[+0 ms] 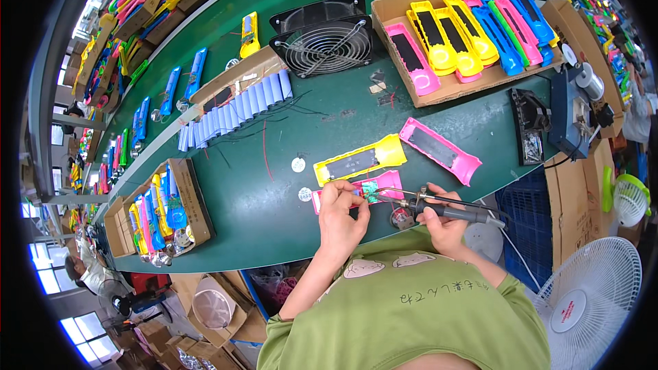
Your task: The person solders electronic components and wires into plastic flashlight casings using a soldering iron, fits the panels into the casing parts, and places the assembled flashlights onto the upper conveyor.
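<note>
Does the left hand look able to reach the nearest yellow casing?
Likely yes: the yellow casing lies just beyond the left hand, nothing visibly between, though that hand is occupied at a pink casing.

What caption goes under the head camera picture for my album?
Right hand holding a soldering iron, left hand over a pink case with a green circuit board.

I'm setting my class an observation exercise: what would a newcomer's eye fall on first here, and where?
Probably the bright plastic casings in the cardboard box at upper right on the green table. Then the black fan at upper centre, left of that box. Lower down, the right hand holds a soldering iron near a green circuit board in a pink casing.
</note>
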Demonstrator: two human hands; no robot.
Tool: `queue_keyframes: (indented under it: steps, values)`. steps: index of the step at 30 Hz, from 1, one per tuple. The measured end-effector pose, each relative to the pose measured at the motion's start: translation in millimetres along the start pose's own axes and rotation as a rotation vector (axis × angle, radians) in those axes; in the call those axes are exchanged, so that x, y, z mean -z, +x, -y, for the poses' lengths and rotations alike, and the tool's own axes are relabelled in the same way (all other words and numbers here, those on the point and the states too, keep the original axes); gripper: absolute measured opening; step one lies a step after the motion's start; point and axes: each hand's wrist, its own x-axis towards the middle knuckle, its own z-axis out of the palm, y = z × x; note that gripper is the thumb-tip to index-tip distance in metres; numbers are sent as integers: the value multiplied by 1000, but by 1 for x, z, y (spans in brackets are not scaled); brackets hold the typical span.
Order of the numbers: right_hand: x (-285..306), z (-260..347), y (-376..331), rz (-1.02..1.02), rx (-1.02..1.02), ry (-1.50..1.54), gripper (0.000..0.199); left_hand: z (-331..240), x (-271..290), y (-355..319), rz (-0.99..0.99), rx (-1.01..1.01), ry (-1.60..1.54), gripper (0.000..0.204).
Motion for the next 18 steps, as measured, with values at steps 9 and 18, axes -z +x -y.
queue_keyframes:
  steps: [9,18]
  values:
    - [-6,1,3,-14,-20,97,23,0,-1,2,-2,-18,39,9]
    - [-2,21,7,-73,-54,132,22,-3,0,4,15,-23,76,10]
